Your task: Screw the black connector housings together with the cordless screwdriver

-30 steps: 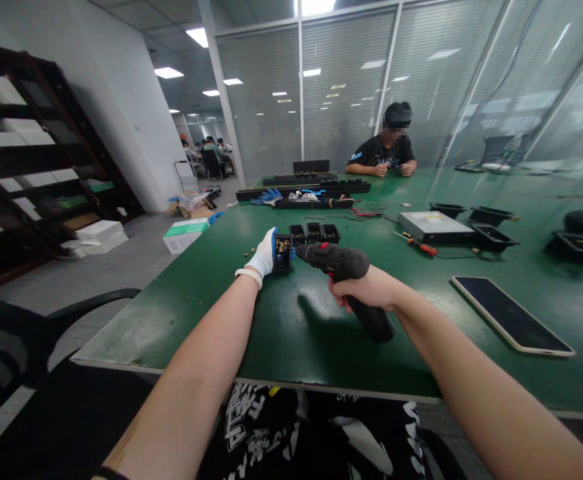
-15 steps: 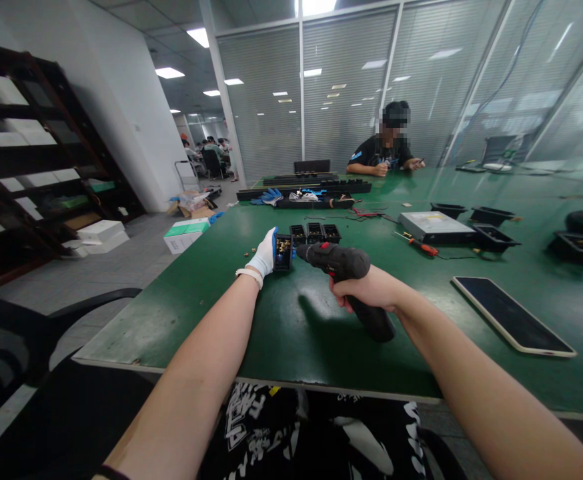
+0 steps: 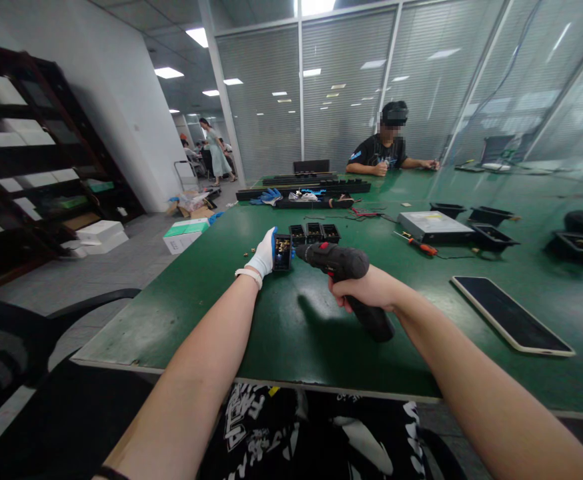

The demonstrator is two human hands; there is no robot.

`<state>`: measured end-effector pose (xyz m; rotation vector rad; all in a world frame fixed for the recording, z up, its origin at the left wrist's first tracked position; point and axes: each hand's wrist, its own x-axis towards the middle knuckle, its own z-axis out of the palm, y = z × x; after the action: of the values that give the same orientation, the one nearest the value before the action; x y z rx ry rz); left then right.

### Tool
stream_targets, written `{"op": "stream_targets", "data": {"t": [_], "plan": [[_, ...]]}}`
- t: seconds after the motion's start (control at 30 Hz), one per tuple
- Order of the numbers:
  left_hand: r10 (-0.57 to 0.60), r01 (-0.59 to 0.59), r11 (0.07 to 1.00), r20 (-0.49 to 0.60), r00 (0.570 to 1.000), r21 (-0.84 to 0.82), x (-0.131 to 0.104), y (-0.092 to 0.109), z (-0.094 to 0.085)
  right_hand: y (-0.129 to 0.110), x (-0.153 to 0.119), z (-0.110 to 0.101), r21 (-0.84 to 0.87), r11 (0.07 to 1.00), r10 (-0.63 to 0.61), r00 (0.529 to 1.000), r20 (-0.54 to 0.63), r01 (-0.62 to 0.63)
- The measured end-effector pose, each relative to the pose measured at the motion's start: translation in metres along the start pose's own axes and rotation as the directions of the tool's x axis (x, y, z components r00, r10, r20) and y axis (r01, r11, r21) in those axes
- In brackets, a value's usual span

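My left hand [image 3: 265, 255], in a white glove with blue on the finger side, grips a small black box [image 3: 282, 255] with brass-coloured parts inside its open face. In my bare right hand [image 3: 359, 288] is a black cordless drill [image 3: 335, 259] with red details, its nose pointing left toward the box. The drill's tip is close to the box; whether they touch I cannot tell. Just behind stand three small black boxes [image 3: 314, 233], also with brass-coloured bits in them. A few loose brass pieces [image 3: 246, 253] lie left of my gloved hand.
On the green table [image 3: 196, 320] to the right lie a phone [image 3: 511, 313], a flat silver device [image 3: 435, 227], a red screwdriver [image 3: 421, 247] and several black trays [image 3: 491, 237]. Long black bars [image 3: 316, 187] and a blue glove [image 3: 270, 195] are at the back. A person [image 3: 389, 143] sits opposite.
My hands, the box and the drill stay almost still. Across the table, the seated person's hand has moved right. In the far room, a walking person has come into sight.
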<state>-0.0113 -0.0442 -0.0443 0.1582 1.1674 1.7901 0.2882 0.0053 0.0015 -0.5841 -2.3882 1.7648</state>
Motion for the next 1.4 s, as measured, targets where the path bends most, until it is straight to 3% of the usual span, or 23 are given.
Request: {"op": "stream_targets", "data": {"t": [1.4], "plan": [[0.063, -0.062, 0.997, -0.009, 0.998, 0.045, 0.011, -0.003, -0.005, -0.002, 0.0, 0.002, 0.009, 1.0, -0.009, 1.0, -0.007, 0.009]]}}
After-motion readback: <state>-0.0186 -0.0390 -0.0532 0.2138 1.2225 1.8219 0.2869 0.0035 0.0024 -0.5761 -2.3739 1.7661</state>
